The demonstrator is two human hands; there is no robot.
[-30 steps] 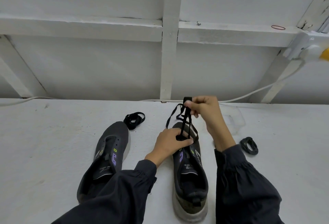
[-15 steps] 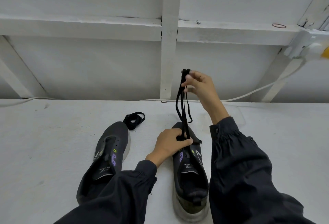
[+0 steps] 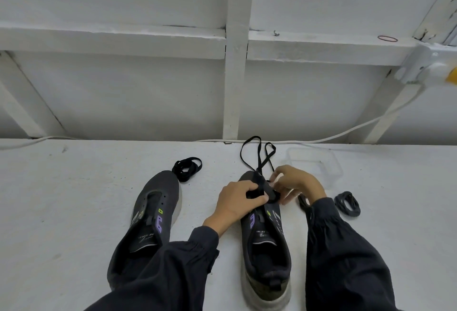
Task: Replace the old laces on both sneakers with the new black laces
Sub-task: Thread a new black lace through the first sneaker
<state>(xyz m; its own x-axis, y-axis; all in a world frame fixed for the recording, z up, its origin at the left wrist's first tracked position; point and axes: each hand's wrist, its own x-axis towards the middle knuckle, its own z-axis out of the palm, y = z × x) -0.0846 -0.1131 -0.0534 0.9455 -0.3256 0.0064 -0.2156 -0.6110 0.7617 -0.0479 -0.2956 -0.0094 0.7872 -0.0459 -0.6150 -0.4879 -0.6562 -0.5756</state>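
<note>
Dark grey knit sneaker (image 3: 153, 216) at left, eyelets bare, not laced yet. Coiled black lace bundle (image 3: 186, 169) lies just beyond its toe. Left hand (image 3: 237, 205) clamps the flat black lace (image 3: 257, 155) down at the toe-end eyelets of the second grey sneaker (image 3: 265, 241), which has a chunky pale sole. Slack lace loops lie past the toe on the matte white table (image 3: 74, 199). Right hand (image 3: 299, 184) has fingertips at the same eyelets; pinching or not, cannot tell. Step, likely: threading the lowest eyelets. Next: feed a tip through and even up the ends. Second black coil (image 3: 347, 204) far right.
</note>
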